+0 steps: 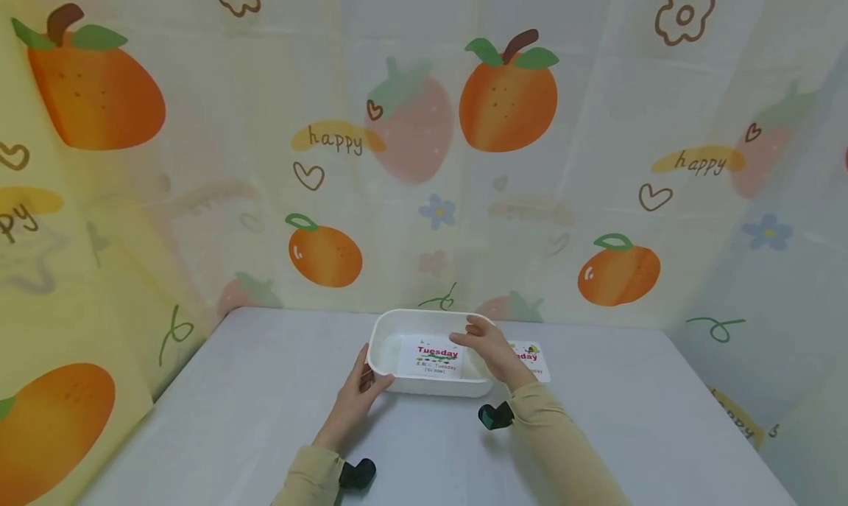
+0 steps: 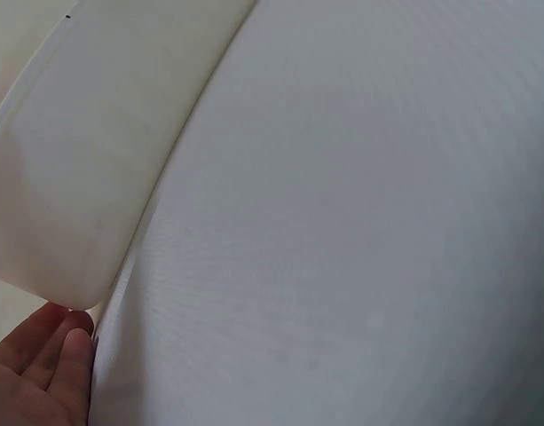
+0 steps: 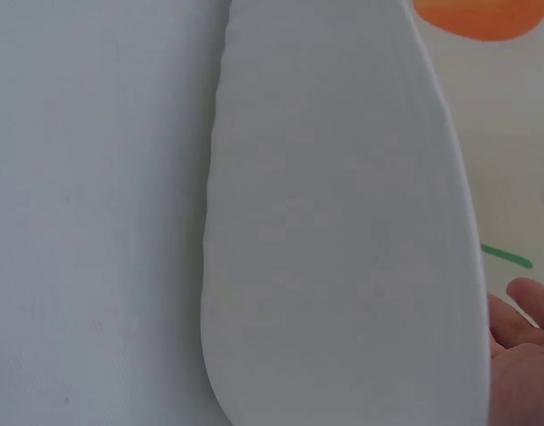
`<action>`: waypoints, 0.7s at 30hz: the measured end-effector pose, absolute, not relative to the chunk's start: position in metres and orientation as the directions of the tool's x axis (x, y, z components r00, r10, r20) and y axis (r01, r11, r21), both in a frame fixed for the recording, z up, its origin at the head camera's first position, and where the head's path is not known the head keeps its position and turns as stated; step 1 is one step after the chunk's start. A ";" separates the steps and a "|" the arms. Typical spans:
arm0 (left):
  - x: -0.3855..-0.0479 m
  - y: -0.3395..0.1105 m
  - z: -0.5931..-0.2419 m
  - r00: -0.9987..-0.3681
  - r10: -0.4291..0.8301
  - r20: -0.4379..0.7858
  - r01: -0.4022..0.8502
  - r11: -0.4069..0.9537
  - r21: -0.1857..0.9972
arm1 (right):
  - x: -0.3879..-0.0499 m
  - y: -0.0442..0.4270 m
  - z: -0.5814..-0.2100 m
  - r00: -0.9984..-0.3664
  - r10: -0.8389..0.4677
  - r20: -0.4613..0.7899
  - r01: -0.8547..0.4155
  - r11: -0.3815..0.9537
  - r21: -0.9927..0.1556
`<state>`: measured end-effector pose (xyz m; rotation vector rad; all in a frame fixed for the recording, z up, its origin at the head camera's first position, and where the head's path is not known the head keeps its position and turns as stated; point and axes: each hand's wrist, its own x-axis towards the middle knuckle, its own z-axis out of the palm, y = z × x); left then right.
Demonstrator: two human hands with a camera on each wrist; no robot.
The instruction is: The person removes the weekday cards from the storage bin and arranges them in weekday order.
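A white rectangular plastic tub (image 1: pixel 430 387) stands on the table, seen from the side in the left wrist view. My left hand (image 1: pixel 354 403) grips its left front corner, thumb at the front wall and fingers along the left end; in the left wrist view its fingertips (image 2: pixel 74 355) touch the tub's lower corner. Inside the tub lies a white card (image 1: pixel 433 360) printed "Tuesday". My right hand (image 1: pixel 493 350) reaches over the tub's right end, fingers extended above the inside and apart from the card. Its palm side is hidden, and the right wrist view shows it past the tub's wall (image 3: pixel 342 222).
A second printed card (image 1: pixel 533 362) lies on the table right of the tub, partly covered by my right wrist; its word ends in "day". The white-covered table (image 1: pixel 232 403) meets a fruit-patterned curtain (image 1: pixel 397 255) behind the tub and at the left.
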<state>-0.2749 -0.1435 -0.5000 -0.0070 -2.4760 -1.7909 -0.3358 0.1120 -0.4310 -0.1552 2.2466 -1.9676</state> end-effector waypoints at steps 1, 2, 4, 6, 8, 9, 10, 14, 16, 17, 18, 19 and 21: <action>-0.275 -0.144 -0.500 -0.996 -0.046 0.076 0.058 0.316 0.947 | -0.336 0.110 -0.432 -0.983 -0.179 -0.039 0.015 0.136 -0.991; -0.274 -0.144 -0.499 -0.996 -0.046 0.076 0.057 0.316 0.947 | -0.336 0.108 -0.432 -0.983 -0.182 -0.038 0.011 0.146 -0.989; -0.274 -0.144 -0.499 -0.996 -0.043 0.081 0.063 0.321 0.945 | -0.337 0.105 -0.433 -0.982 -0.183 -0.054 0.023 0.172 -0.985; -0.274 -0.144 -0.499 -0.995 -0.043 0.091 0.073 0.324 0.943 | -0.337 0.103 -0.435 -0.980 -0.182 -0.086 0.045 0.219 -0.975; -0.274 -0.144 -0.499 -0.995 -0.041 0.095 0.077 0.328 0.941 | -0.337 0.102 -0.436 -0.977 -0.174 -0.120 0.071 0.265 -0.962; -0.275 -0.143 -0.500 -0.994 -0.040 0.097 0.079 0.332 0.940 | -0.338 0.102 -0.437 -0.976 -0.172 -0.132 0.081 0.277 -0.958; -0.275 -0.143 -0.500 -0.994 -0.040 0.098 0.079 0.331 0.940 | -0.338 0.102 -0.438 -0.975 -0.171 -0.140 0.087 0.284 -0.955; -0.276 -0.144 -0.500 -0.995 -0.043 0.088 0.070 0.317 0.946 | -0.343 0.102 -0.441 -0.975 -0.176 -0.136 0.082 0.283 -0.956; -0.276 -0.144 -0.499 -0.996 -0.043 0.084 0.067 0.308 0.949 | -0.345 0.101 -0.442 -0.975 -0.177 -0.132 0.077 0.288 -0.955; -0.276 -0.144 -0.499 -0.996 -0.043 0.081 0.064 0.306 0.950 | -0.345 0.101 -0.443 -0.976 -0.176 -0.130 0.074 0.291 -0.954; -0.276 -0.144 -0.499 -0.996 -0.042 0.080 0.064 0.304 0.950 | -0.346 0.101 -0.444 -0.976 -0.175 -0.129 0.073 0.295 -0.953; -0.275 -0.144 -0.499 -0.996 -0.041 0.079 0.063 0.305 0.950 | -0.346 0.100 -0.444 -0.976 -0.173 -0.130 0.072 0.305 -0.950; -0.275 -0.144 -0.499 -0.996 -0.040 0.080 0.064 0.310 0.948 | -0.346 0.099 -0.446 -0.977 -0.170 -0.132 0.072 0.321 -0.944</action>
